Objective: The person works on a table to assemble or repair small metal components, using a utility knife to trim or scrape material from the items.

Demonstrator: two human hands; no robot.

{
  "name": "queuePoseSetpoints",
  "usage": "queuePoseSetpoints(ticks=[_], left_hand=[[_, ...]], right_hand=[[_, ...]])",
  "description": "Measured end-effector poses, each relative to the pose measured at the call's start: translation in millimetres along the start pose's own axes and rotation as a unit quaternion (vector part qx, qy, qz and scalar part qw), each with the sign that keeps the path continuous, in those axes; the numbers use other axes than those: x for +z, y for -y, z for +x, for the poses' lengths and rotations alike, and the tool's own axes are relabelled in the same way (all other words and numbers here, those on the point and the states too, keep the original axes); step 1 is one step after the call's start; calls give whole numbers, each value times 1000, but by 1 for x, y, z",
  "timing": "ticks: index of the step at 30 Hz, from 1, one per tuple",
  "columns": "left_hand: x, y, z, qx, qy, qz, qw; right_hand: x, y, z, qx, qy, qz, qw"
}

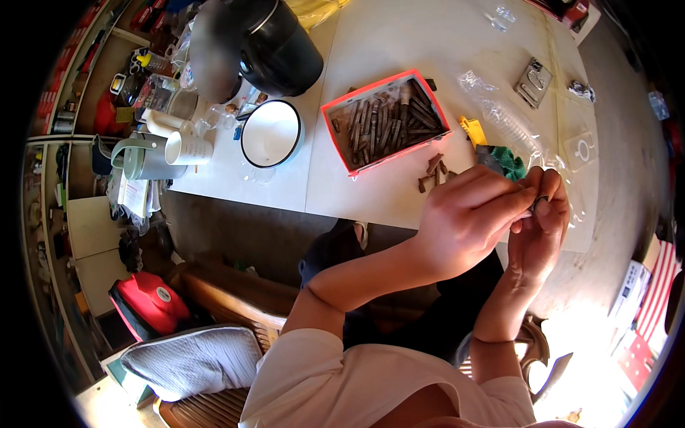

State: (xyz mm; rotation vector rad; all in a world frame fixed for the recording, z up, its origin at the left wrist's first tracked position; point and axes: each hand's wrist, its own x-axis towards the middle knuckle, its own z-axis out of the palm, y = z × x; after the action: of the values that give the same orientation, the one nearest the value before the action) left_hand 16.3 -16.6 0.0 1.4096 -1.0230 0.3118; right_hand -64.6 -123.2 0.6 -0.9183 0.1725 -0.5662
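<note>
My left hand (464,217) and my right hand (535,239) meet over the table's right front part, fingers pinched together. Between their fingertips is a small dark piece (541,200) with a curved edge, mostly covered by the fingers, so its kind does not show. Just beyond the hands lies a bunched green cloth (508,163). To the left, a few loose brown pieces (433,170) lie on the table beside a red-rimmed box (334,143). Many dark brown stick-like pieces (385,128) fill this box.
A yellow plastic piece (472,131), clear plastic wrapping (503,114) and a metal plate (533,83) lie beyond the hands. Further left stand a dark-rimmed white bowl (271,134), a black appliance (285,53), a white cup (188,149) and a grey pitcher (153,162). A wooden bench (228,296) is behind.
</note>
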Motion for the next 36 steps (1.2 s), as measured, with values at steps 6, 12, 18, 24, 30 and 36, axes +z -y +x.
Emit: queuePoseSetpoints(ticks=[6,12,18,24,30,36], left_hand=[[-4,2,3,-18,9,14,1000],[-1,7,2,-6,-5,8,1000],[-2,10,-5,-64,48,38,996],[-32,47,13,-147,143,190,960],[-101,120,-5,-275,211,488,801],[-119,148,-15,-320,237,504,766]], right_hand=[[2,-3,3,-23,18,-50,998],[2,-5,3,-27,-9,-66,997],[1,-9,3,23,-111,-59,992],[-33,-8,15,-23,-158,18,987],[-57,11,19,-70,-212,-56,973],[-73,17,24,-75,-234,-64,967]])
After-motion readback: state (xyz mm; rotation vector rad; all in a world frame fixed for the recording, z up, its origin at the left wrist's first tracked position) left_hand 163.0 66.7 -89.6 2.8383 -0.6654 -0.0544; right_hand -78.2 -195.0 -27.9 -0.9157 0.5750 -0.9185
